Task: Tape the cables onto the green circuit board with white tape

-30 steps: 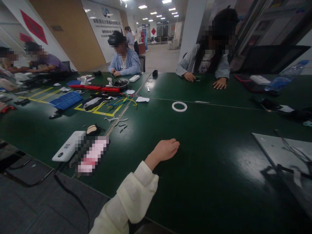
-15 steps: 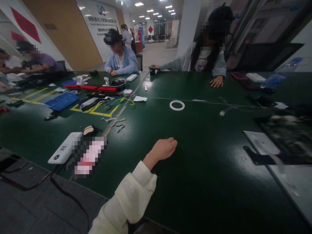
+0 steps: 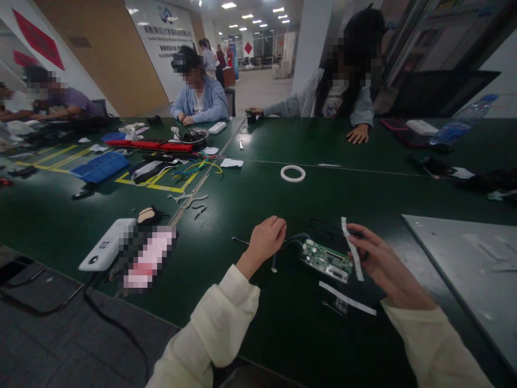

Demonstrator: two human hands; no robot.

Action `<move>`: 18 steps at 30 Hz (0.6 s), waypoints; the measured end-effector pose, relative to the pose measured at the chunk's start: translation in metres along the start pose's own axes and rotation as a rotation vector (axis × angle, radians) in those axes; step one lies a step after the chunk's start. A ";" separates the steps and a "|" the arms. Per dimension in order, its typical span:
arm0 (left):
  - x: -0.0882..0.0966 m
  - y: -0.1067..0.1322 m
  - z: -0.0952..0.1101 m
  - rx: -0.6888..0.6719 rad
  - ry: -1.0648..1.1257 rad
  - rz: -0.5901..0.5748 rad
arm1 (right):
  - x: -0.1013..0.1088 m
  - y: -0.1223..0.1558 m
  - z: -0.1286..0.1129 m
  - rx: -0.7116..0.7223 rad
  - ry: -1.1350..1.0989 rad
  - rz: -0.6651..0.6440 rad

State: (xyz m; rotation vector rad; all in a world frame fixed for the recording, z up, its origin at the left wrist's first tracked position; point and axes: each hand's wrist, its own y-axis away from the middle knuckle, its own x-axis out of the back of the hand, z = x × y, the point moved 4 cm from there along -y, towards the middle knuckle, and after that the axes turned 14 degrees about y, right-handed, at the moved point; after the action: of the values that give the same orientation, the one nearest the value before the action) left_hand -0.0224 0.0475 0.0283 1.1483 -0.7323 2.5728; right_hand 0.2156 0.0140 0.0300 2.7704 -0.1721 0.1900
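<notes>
My left hand [image 3: 266, 241] hovers at or rests on the table with its fingers curled in; whatever they hold, if anything, is hidden. A dark cable [image 3: 294, 237] runs behind it from a green circuit board [image 3: 328, 257]. My right hand [image 3: 377, 261] pinches a white strip [image 3: 352, 248], upright beside the board's right end. A thin black frame [image 3: 329, 226] shows behind the board, partly covered by the fingers. A second white strip [image 3: 347, 298] lies nearer to me, beside a small clear piece [image 3: 341, 306].
A white tape ring [image 3: 293, 173] lies farther out, a small wrench [image 3: 241, 144] beyond. To the left are a white power bank [image 3: 108, 245], strip scraps [image 3: 197, 205] and a blue bin [image 3: 100, 166]. A pale panel [image 3: 456, 253] lies right. Two co-workers sit opposite.
My right hand has come into view with a white strip. The circuit board, cable and second strip now show in front of me; the blurred dark items on the right panel are gone.
</notes>
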 end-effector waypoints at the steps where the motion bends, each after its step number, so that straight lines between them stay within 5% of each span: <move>1: 0.000 0.000 0.000 0.001 0.016 0.011 | -0.005 -0.002 0.004 -0.032 -0.044 -0.037; 8: -0.006 -0.001 0.009 -0.075 0.064 -0.122 | -0.018 -0.024 0.025 0.031 0.219 -0.139; 18: -0.011 0.006 0.020 -0.196 0.117 -0.309 | -0.026 -0.046 0.029 0.213 0.448 -0.093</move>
State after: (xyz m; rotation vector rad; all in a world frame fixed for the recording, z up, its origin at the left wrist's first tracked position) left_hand -0.0047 0.0314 0.0294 0.9574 -0.7005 2.2363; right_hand 0.1996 0.0492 -0.0164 2.8472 0.0985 0.8351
